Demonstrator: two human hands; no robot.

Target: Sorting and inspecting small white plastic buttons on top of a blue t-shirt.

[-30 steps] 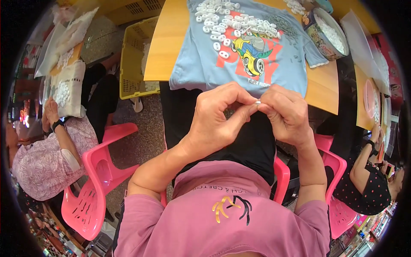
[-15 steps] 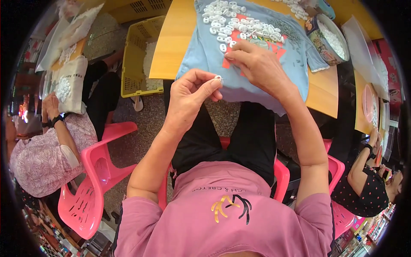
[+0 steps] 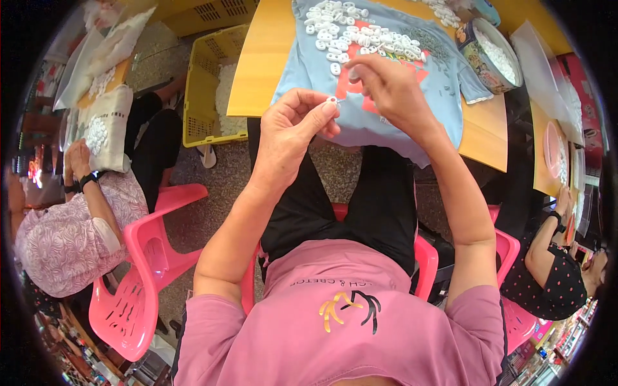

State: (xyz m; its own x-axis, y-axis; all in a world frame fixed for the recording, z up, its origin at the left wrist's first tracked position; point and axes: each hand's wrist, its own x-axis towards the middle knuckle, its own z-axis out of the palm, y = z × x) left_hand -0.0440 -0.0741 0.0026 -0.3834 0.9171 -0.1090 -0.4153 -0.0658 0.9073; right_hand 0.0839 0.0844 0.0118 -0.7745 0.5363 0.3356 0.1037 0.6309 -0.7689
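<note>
My left hand (image 3: 293,128) pinches a small white plastic piece (image 3: 332,100) between thumb and forefinger, and a thin grey metal bit sticks out from it to the right. Above and to the right, my right hand (image 3: 393,93) is closed on another white oval piece (image 3: 353,73) at its fingertips. A heap of white oval two-holed pieces (image 3: 335,46) lies just beyond, on a light blue shirt (image 3: 309,83) with a red print. Beside that heap, on the right, is a pile of small grey metal pieces (image 3: 438,48).
The shirt covers part of a wooden table (image 3: 257,58). A round tin (image 3: 473,58) of white pieces stands at the right. A yellow crate (image 3: 199,96) is on the left. Two other people sit at either side, near pink chairs (image 3: 138,276).
My right hand has drawn back slightly from the heap, with a white oval piece now showing at its fingertips. My left hand has risen a little, still pinching its piece.
</note>
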